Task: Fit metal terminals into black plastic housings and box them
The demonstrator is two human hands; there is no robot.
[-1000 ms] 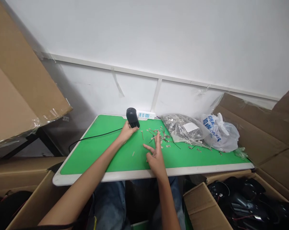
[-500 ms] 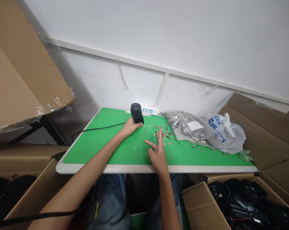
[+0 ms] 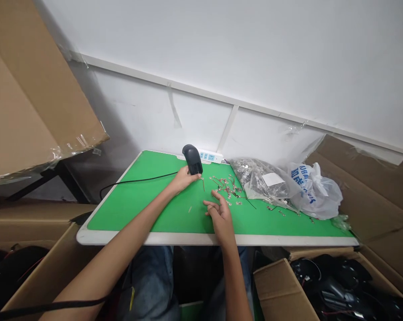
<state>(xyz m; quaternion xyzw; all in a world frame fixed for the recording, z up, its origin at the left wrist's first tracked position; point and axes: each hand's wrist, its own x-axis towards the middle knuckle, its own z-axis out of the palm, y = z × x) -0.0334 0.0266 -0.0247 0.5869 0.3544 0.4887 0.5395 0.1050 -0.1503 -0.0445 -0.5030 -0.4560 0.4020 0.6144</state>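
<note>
My left hand [image 3: 184,179] is closed around the lower end of a black curved plastic housing [image 3: 192,159], which it holds up over the far part of the green tabletop. A short thin wire [image 3: 203,184] hangs just below the left thumb; whether it is fixed to the housing I cannot tell. From behind the left hand a black cable [image 3: 141,179] runs off to the left. My right hand [image 3: 220,216] hovers over the mat with fingers apart and loosely bent, nothing visible in it. Just beyond it lie scattered small metal contacts [image 3: 228,189], some with wires.
A clear bag of metal parts [image 3: 251,174] lies at the table's right, beside a tied white plastic bag [image 3: 317,191]. Behind the housing is a power strip [image 3: 211,157]. Cardboard boxes [image 3: 285,290] with black parts flank the green table [image 3: 128,209].
The housing has turned in my left hand, its top tipping leftward. My right hand has drawn back from the metal contacts, its index finger more bent. The view has shifted slightly.
</note>
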